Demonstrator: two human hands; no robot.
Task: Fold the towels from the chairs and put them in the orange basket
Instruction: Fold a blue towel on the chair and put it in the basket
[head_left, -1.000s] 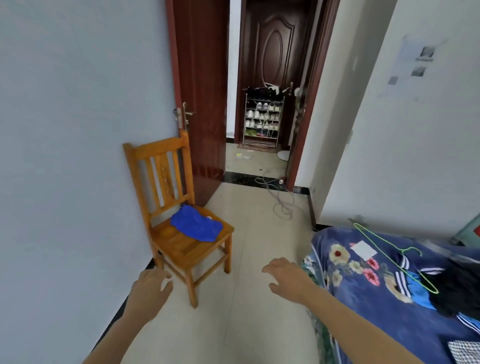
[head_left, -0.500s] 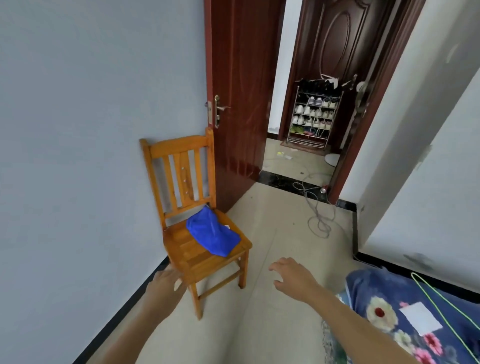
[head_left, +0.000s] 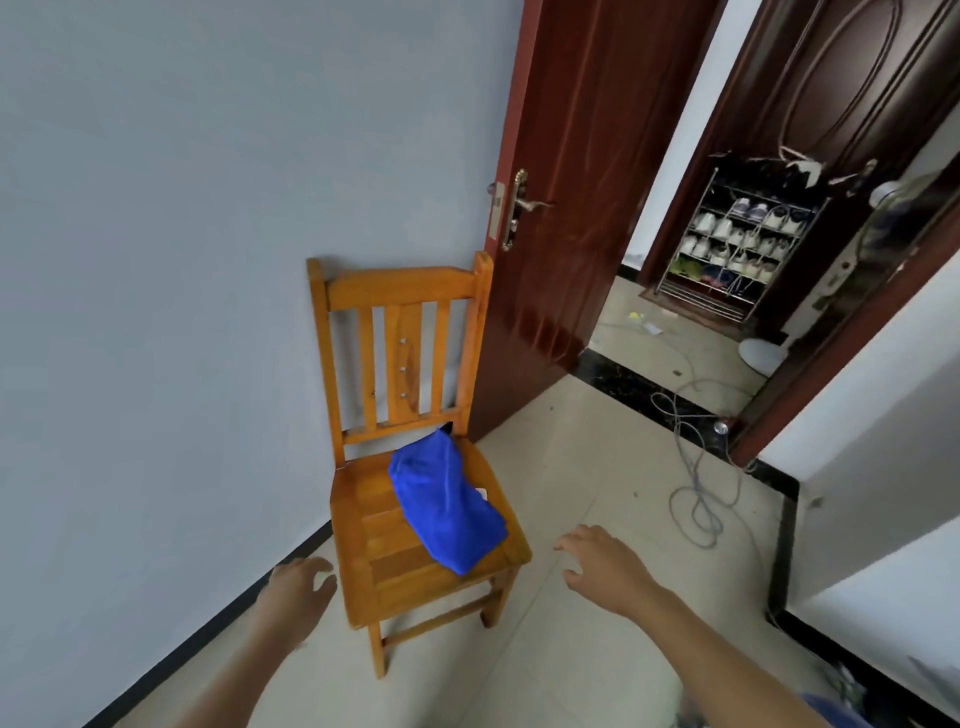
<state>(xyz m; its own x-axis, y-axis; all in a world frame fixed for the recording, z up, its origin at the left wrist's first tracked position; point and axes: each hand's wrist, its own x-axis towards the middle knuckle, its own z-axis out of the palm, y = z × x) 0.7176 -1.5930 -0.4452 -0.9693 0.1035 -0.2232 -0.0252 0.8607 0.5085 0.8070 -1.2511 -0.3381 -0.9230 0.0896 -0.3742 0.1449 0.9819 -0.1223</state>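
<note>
The task seems barely begun: the left hand (head_left: 298, 587), empty with loose fingers, hovers just left of the chair (head_left: 400, 288), the blue towel (head_left: 447, 504) lies crumpled on its seat, and the right hand (head_left: 602, 566), empty and spread, is near its right side.

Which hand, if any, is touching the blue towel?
Neither: both are apart. The head view shows bare chair seat between the left hand and the towel, and floor between the right hand and the chair.

Open dark-red door (head_left: 571, 208), shoe rack (head_left: 737, 249) beyond, tangled grey cable (head_left: 696, 499), perhaps a fan base (head_left: 762, 354)
</note>
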